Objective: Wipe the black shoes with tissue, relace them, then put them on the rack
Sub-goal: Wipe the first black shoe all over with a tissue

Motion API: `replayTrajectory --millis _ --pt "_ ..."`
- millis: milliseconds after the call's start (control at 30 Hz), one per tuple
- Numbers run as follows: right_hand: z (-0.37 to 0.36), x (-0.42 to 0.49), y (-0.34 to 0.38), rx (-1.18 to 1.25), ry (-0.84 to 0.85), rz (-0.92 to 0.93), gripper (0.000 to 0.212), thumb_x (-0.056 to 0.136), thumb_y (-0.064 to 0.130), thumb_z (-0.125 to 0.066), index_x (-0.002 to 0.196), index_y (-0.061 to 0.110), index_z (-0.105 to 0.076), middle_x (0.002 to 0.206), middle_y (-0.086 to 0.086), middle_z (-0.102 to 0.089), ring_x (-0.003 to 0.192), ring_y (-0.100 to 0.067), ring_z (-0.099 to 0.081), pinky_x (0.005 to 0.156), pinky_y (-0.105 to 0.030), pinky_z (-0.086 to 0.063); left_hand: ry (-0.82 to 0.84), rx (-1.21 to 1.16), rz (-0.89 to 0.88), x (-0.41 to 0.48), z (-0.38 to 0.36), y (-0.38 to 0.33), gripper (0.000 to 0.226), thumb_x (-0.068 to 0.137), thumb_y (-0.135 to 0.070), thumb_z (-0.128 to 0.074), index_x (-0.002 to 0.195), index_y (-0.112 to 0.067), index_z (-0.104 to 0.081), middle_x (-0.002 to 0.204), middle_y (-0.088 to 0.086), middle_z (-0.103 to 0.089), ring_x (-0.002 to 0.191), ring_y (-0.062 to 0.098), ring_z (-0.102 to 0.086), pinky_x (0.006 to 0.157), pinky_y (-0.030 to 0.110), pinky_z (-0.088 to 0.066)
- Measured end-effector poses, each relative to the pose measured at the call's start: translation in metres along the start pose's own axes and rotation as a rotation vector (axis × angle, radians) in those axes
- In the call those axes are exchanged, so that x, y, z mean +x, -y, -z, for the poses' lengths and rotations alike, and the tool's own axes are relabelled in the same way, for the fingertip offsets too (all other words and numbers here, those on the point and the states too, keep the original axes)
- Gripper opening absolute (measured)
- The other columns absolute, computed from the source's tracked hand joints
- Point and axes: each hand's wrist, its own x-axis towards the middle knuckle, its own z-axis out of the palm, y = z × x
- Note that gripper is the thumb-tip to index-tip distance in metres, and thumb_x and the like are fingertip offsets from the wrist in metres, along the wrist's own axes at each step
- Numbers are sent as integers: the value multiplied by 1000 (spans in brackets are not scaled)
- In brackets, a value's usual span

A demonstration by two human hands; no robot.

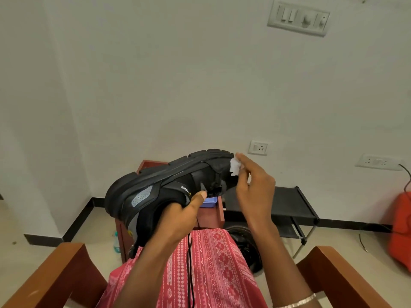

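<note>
In the head view, a black chunky-soled mesh shoe (169, 185) is held sole-up, left of the low black fabric-shelved rack (289, 203), gripped at its collar by the left hand (178, 221), while a small white tissue (235, 166) is pinched against its toe by the right hand (253, 192).

There is one view only, from the person's head. It looks forward and down, close above the lap (200, 274) at the bottom centre; the wall (155, 74) fills the upper half.
</note>
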Motion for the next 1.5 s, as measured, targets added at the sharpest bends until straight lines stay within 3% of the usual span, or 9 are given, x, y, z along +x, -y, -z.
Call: replayTrajectory --millis 267,500,700,900,1000,1133,1233,1367,1500 --pt "-17 -36 57 -12 128 343 42 92 4 -49 130 11 -66 136 -3 -64 134 -12 -52 114 -30 -40 11 234 34 -4 -2 -6 38 97 -39 -57 68 -18 -67 71 -3 -65 84 18 -64 72 26 -45" --pt "0 -6 10 15 23 175 42 93 -5 -57 128 14 -68 128 1 -68 120 -7 -61 98 -39 -54 0 73 -1 0 -2 1 33 90 -43 -68 111 -18 -73 107 -8 -68 113 14 -60 96 26 -42" --pt "-2 -17 30 1 7 52 38 96 1 -57 128 20 -68 124 1 -70 114 -14 -66 96 -12 -48 1 181 44 -5 -8 -5 41 93 -47 -61 98 -8 -74 97 11 -71 101 19 -63 83 23 -41" --pt "-5 -33 49 21 218 412 46 90 -3 -55 134 11 -63 139 -3 -61 137 -11 -49 115 -30 -39 28 227 -10 -6 -2 -7 31 97 -39 -57 93 -13 -74 100 6 -72 103 22 -65 92 31 -48" --pt "4 -17 22 -25 149 319 49 90 0 -53 137 13 -61 139 -3 -62 132 -14 -54 109 -36 -47 30 151 11 -5 0 -7 26 92 -45 -63 78 -24 -67 84 -11 -64 86 9 -61 88 27 -46" --pt "7 -11 0 -44 14 -16 41 98 4 -54 136 16 -62 124 -6 -70 110 -23 -69 92 -44 -57 69 33 -20 -7 -3 -5 5 88 -39 -72 85 -35 -70 93 -25 -64 108 8 -60 96 24 -42" --pt "5 -16 14 -54 30 12 41 98 3 -53 135 17 -62 132 -4 -66 121 -23 -63 99 -46 -53 125 -120 -52 -10 -6 -7 3 84 -33 -76 82 -35 -77 95 -19 -75 106 3 -66 103 29 -47" --pt "-4 -28 50 -27 143 307 38 94 6 -55 130 12 -66 137 -2 -63 135 -13 -52 115 -35 -40 212 -333 -134 -12 0 -12 52 81 -57 -66 121 -24 -71 118 -5 -73 115 12 -66 106 43 -47" --pt "-9 -26 53 -72 235 452 42 92 6 -53 132 11 -65 139 -3 -62 137 -15 -50 119 -33 -33 198 -435 -121 -11 2 -16 69 77 -69 -48 125 -23 -66 120 0 -72 116 15 -66 108 43 -45"
